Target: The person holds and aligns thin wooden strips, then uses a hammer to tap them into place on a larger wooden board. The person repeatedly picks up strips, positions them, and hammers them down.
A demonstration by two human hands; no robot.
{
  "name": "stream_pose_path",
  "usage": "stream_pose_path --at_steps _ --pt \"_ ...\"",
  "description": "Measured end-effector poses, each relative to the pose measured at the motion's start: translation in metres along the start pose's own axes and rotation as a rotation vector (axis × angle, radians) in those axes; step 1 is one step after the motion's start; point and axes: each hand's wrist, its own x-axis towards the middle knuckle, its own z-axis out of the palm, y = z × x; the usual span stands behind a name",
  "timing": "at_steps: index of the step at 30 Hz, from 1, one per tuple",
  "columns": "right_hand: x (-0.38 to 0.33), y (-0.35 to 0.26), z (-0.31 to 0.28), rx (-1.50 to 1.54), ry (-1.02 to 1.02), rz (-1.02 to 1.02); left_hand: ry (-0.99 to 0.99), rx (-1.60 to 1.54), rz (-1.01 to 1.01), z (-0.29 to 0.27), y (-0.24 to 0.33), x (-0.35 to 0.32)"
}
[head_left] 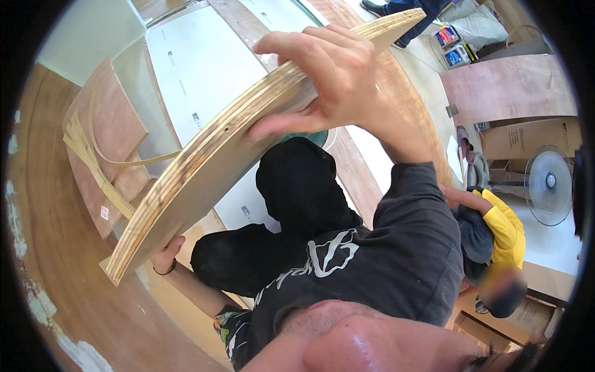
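Note:
A thick plywood board (pixel 204 164) slants across my front, its layered edge turned up toward me. My right hand (pixel 338 77) grips it near the upper end, thumb along the near face and fingers hooked over the edge. Low on the left, my left hand (pixel 167 254), with a dark band at the wrist, holds the board's lower end; part of its fingers is hidden by the board. My knees in black trousers (pixel 297 180) are below the board.
Thin wood strips (pixel 93 158) lie on reddish plywood pieces (pixel 102 118) at left. White sheets (pixel 198 68) lie beyond the board. At right are a person in a yellow shirt (pixel 505 226), a standing fan (pixel 550 180) and cardboard (pixel 527 139). Another person's leg (pixel 409 9) shows at the top.

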Motion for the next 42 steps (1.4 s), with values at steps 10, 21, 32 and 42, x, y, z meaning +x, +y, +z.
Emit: stream_pose_path --at_steps 10,21,32,42 --pt "0.015 0.021 -0.036 0.176 -0.457 0.169 -0.141 0.119 -0.116 -0.004 0.059 0.032" --pt "0.043 0.05 -0.037 0.387 -1.028 0.167 -0.366 -0.018 -0.33 -0.118 0.107 0.182" --pt "0.036 0.051 -0.012 0.577 -1.026 0.316 0.117 0.647 -0.334 -0.029 0.373 0.236" --pt "0.048 0.059 -0.013 0.599 -1.376 0.299 0.804 -0.373 -1.276 0.243 0.384 0.107"
